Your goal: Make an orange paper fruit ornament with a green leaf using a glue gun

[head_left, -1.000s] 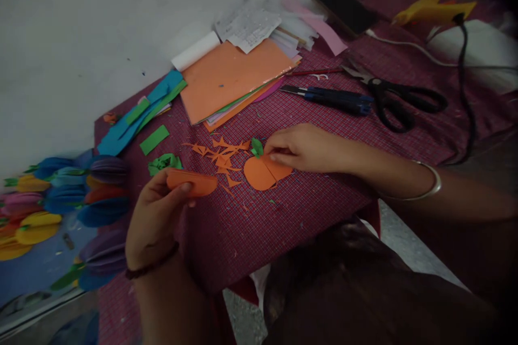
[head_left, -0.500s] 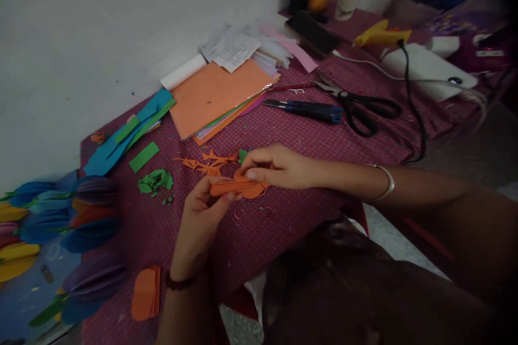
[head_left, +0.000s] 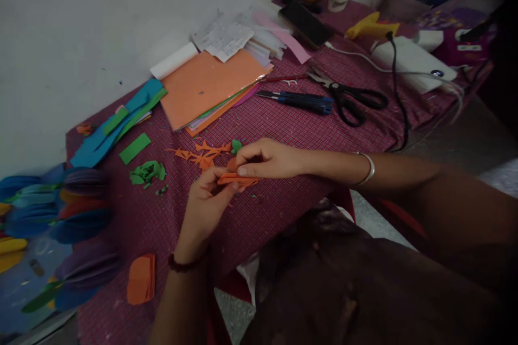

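Both hands meet over the red checked tablecloth. My left hand pinches a folded stack of orange paper shapes from below. My right hand closes its fingers on the same stack from above, with a small green paper leaf just beyond it. Orange paper offcuts lie on the cloth to the left of my hands.
Behind my hands lie a pile of coloured paper sheets, a blue utility knife, black scissors and a yellow glue gun with its cable. Green scraps, another orange folded stack and finished paper fruits sit left.
My left hand brought its folded orange stack rightward to my right hand, which lifted the orange piece off the cloth; both hands now hold the pieces together. The view has shifted right.
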The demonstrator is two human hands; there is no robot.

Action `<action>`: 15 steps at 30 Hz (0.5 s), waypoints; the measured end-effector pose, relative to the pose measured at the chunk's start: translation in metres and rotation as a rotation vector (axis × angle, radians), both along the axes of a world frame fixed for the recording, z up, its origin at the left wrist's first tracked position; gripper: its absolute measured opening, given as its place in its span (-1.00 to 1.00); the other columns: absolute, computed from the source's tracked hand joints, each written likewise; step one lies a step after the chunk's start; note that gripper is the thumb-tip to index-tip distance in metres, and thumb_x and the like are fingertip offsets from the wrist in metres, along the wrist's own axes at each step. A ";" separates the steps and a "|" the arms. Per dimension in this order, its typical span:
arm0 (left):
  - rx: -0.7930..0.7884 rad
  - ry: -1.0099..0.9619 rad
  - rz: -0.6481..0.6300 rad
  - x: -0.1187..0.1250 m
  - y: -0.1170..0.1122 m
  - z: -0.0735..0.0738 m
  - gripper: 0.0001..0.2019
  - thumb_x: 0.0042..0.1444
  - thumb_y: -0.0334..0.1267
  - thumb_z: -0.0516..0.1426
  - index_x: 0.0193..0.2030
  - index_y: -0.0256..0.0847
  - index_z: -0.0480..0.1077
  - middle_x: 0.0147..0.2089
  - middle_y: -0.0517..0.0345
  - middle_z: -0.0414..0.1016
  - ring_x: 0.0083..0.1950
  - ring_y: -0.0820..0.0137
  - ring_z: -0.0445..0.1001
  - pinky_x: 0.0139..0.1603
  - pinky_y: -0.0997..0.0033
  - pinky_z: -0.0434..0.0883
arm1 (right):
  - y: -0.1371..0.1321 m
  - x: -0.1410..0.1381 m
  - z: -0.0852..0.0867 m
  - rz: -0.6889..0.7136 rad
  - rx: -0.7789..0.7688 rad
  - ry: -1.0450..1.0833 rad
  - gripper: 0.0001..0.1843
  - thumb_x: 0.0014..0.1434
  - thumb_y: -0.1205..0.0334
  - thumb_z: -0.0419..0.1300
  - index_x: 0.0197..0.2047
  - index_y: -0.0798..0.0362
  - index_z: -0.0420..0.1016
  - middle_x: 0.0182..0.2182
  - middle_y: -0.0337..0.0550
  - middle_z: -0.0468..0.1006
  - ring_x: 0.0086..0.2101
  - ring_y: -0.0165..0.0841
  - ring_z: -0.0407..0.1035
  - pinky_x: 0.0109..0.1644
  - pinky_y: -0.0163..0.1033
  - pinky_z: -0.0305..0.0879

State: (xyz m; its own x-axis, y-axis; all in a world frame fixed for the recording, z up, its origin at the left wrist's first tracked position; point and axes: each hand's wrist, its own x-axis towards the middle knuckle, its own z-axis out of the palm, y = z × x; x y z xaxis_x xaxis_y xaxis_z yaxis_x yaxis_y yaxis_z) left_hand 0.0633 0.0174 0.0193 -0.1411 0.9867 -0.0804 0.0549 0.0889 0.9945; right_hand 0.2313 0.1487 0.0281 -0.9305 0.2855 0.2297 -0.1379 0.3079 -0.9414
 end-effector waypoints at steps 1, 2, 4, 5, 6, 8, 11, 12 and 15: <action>0.003 -0.024 0.004 0.000 0.000 -0.001 -0.87 0.05 -0.31 0.31 -0.24 -0.18 0.49 -0.32 0.21 0.56 -0.29 0.45 0.51 -0.18 0.46 0.42 | 0.001 0.000 0.000 0.015 -0.013 0.005 -0.66 0.28 0.07 0.11 -0.27 0.23 0.44 -0.41 -0.17 0.46 -0.38 -0.49 0.30 -0.29 -0.38 0.20; 0.006 -0.045 0.009 0.000 0.000 -0.002 -0.86 0.04 -0.32 0.32 -0.24 -0.17 0.50 -0.31 0.21 0.57 -0.28 0.45 0.51 -0.17 0.46 0.43 | 0.001 0.000 0.000 0.030 -0.027 0.006 -0.66 0.28 0.07 0.11 -0.28 0.22 0.44 -0.42 -0.18 0.46 -0.40 -0.50 0.29 -0.30 -0.39 0.20; 0.018 -0.078 0.025 0.001 0.000 -0.003 -0.85 0.03 -0.33 0.32 -0.23 -0.16 0.51 -0.29 0.21 0.57 -0.26 0.45 0.51 -0.14 0.46 0.43 | 0.002 0.000 0.001 0.030 -0.026 0.003 -0.68 0.28 0.08 0.10 -0.32 0.20 0.41 -0.46 -0.23 0.43 -0.44 -0.52 0.25 -0.33 -0.41 0.17; 0.021 -0.092 0.032 0.002 0.000 -0.002 -0.85 0.02 -0.32 0.33 -0.23 -0.16 0.52 -0.29 0.20 0.56 -0.25 0.45 0.51 -0.13 0.45 0.43 | 0.002 0.000 0.001 0.013 -0.005 0.003 -0.70 0.27 0.10 0.10 -0.34 0.18 0.40 -0.47 -0.25 0.40 -0.45 -0.53 0.23 -0.33 -0.41 0.16; 0.021 -0.112 0.038 0.003 0.000 -0.002 -0.84 0.01 -0.31 0.34 -0.24 -0.16 0.52 -0.28 0.20 0.55 -0.24 0.44 0.50 -0.12 0.45 0.43 | 0.002 0.000 0.001 -0.013 0.025 0.009 -0.72 0.26 0.12 0.10 -0.36 0.17 0.39 -0.48 -0.27 0.38 -0.45 -0.53 0.22 -0.34 -0.41 0.14; 0.029 -0.201 0.054 0.006 0.001 0.000 -0.81 -0.01 -0.25 0.35 -0.24 -0.16 0.51 -0.26 0.20 0.53 -0.20 0.42 0.50 -0.11 0.42 0.45 | 0.000 -0.001 0.001 -0.080 0.095 0.019 -0.75 0.24 0.15 0.11 -0.38 0.16 0.37 -0.49 -0.28 0.35 -0.45 -0.52 0.20 -0.34 -0.40 0.11; 0.085 -0.301 0.110 0.014 0.006 0.001 -0.70 -0.02 -0.11 0.35 -0.17 -0.15 0.50 -0.20 0.17 0.49 -0.18 0.41 0.48 -0.15 0.42 0.46 | -0.007 -0.005 0.001 -0.193 0.210 0.026 -0.80 0.22 0.20 0.12 -0.39 0.15 0.36 -0.50 -0.28 0.35 -0.46 -0.51 0.19 -0.36 -0.38 0.06; 0.102 -0.282 0.139 0.017 0.007 0.002 -0.70 -0.01 -0.09 0.34 -0.17 -0.16 0.49 -0.20 0.18 0.48 -0.19 0.43 0.47 -0.15 0.44 0.45 | -0.010 -0.006 0.001 -0.213 0.253 0.036 -0.82 0.21 0.23 0.12 -0.40 0.14 0.36 -0.49 -0.28 0.36 -0.46 -0.50 0.19 -0.36 -0.37 0.05; 0.109 -0.233 0.222 0.023 0.011 0.006 -0.76 0.00 -0.18 0.34 -0.21 -0.17 0.48 -0.23 0.20 0.48 -0.24 0.49 0.45 -0.12 0.46 0.43 | -0.013 -0.011 0.005 -0.251 0.307 0.118 -0.84 0.20 0.32 0.11 -0.43 0.14 0.34 -0.47 -0.26 0.37 -0.43 -0.50 0.21 -0.33 -0.36 0.07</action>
State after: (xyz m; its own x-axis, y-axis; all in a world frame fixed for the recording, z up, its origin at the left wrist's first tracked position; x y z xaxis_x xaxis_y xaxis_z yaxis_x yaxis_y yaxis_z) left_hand 0.0861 0.0286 0.0257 -0.3434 0.9387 -0.0315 -0.1836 -0.0342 0.9824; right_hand 0.2201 0.1361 0.0329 -0.8029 0.4020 0.4402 -0.1238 0.6098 -0.7828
